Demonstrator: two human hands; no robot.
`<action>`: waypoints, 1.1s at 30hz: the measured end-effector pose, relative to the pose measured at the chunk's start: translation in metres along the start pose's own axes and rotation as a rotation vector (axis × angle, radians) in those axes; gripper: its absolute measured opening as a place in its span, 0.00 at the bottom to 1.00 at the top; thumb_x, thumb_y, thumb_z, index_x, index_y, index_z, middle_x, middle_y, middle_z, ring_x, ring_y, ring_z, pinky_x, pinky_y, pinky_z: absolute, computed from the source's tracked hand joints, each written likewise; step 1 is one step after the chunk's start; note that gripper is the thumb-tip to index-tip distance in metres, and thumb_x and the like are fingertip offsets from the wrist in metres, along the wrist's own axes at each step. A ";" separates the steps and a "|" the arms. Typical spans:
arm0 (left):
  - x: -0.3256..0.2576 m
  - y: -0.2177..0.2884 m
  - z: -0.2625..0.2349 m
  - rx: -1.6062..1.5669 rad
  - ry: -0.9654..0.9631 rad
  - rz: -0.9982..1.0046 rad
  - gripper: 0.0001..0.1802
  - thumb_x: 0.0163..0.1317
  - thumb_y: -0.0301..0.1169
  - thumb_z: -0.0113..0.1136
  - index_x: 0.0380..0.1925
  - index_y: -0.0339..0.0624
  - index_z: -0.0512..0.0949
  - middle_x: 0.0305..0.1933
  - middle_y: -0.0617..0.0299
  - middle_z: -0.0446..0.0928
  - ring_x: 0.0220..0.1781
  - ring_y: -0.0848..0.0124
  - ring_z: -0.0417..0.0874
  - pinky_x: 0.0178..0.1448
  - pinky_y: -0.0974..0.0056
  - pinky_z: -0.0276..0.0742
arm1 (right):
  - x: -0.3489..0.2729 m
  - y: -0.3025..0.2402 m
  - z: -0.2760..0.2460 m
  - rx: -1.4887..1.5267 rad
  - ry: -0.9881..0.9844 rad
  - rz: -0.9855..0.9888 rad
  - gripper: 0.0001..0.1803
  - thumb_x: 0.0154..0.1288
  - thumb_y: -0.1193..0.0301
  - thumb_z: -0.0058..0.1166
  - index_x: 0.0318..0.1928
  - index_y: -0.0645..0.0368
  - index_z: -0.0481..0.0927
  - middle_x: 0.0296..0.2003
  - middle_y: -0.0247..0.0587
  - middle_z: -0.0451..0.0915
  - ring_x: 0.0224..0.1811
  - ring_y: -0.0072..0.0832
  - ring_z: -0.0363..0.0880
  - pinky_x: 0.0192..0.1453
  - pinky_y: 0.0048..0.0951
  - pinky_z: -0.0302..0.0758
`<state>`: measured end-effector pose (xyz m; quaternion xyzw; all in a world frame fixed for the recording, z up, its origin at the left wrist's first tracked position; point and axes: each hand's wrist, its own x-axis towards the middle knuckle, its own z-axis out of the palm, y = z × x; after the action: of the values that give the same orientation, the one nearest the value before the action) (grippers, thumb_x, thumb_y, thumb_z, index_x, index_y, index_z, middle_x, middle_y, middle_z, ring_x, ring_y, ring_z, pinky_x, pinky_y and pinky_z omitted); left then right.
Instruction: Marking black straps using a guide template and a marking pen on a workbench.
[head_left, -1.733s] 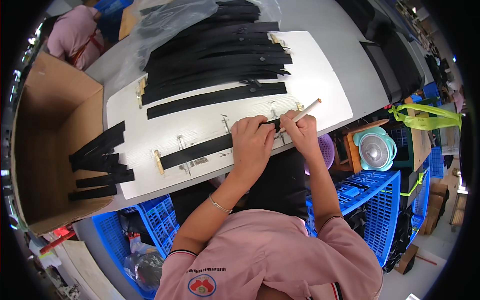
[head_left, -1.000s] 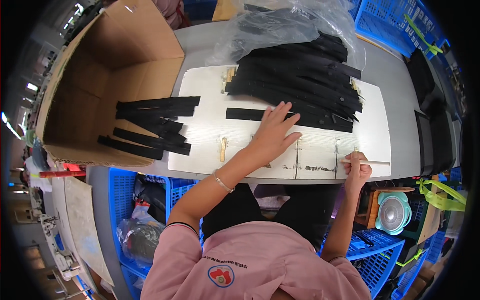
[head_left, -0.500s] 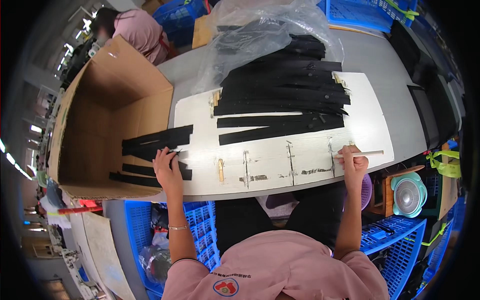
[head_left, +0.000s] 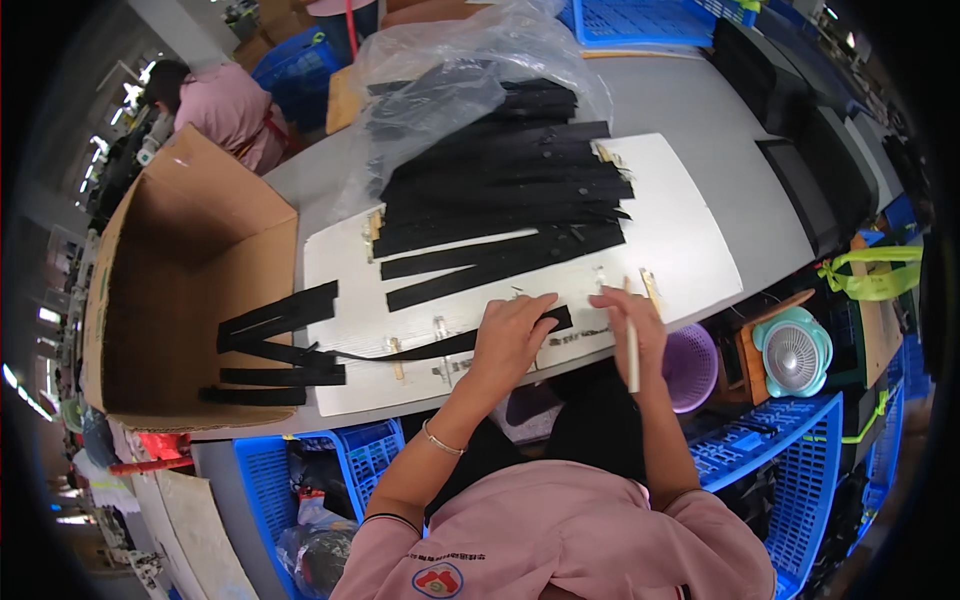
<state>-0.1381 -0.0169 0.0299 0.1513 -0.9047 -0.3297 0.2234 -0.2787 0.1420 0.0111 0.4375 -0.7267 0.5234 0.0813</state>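
Observation:
A black fabric strip (head_left: 430, 347) runs across the front of the white board (head_left: 690, 260). My left hand (head_left: 512, 340) has closed thumb and fingers on it close to its right end; the strip's other end lies among the strips by the box. My right hand (head_left: 645, 335) is just to the right, a slim white pencil-like stick (head_left: 632, 355) held between its fingers and slanting down toward my body. Beyond both hands lies a broad layer of black strips (head_left: 500, 190), with two looser strips along its near edge.
An open cardboard box (head_left: 200, 240) lies on its side at left, with several black strips (head_left: 275, 376) at its mouth. Clear plastic film (head_left: 430, 60) covers the pile's far end. Blue crates (head_left: 770, 460), a purple basket (head_left: 690, 370) and a small fan (head_left: 792, 345) stand below the table.
My left hand has moved right from the box side, drawing a black strip across the board. The right hand has shifted slightly, and its stick now points toward me. The whole view has turned.

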 end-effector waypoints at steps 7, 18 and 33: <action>0.001 0.016 0.024 0.001 0.080 0.029 0.20 0.64 0.27 0.68 0.57 0.44 0.83 0.45 0.55 0.85 0.50 0.55 0.83 0.62 0.54 0.71 | -0.030 0.002 -0.007 -0.290 -0.133 -0.225 0.25 0.63 0.70 0.68 0.61 0.56 0.81 0.54 0.38 0.86 0.61 0.37 0.81 0.67 0.45 0.70; -0.067 -0.014 -0.020 0.311 0.283 -0.142 0.18 0.65 0.25 0.67 0.56 0.44 0.84 0.56 0.57 0.83 0.61 0.56 0.80 0.77 0.47 0.64 | -0.031 0.039 -0.046 -0.480 -0.081 -0.111 0.26 0.66 0.71 0.65 0.65 0.53 0.81 0.47 0.35 0.86 0.63 0.34 0.78 0.76 0.46 0.60; -0.143 -0.026 -0.045 0.445 0.241 -0.344 0.32 0.68 0.39 0.67 0.71 0.44 0.74 0.75 0.57 0.72 0.80 0.57 0.66 0.82 0.33 0.34 | -0.022 0.028 -0.044 -0.588 -0.086 -0.142 0.18 0.74 0.76 0.57 0.61 0.53 0.83 0.51 0.41 0.84 0.58 0.38 0.80 0.70 0.45 0.67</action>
<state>0.0098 0.0007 0.0002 0.3855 -0.8829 -0.1361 0.2311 -0.3006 0.1923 -0.0018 0.4668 -0.8174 0.2643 0.2100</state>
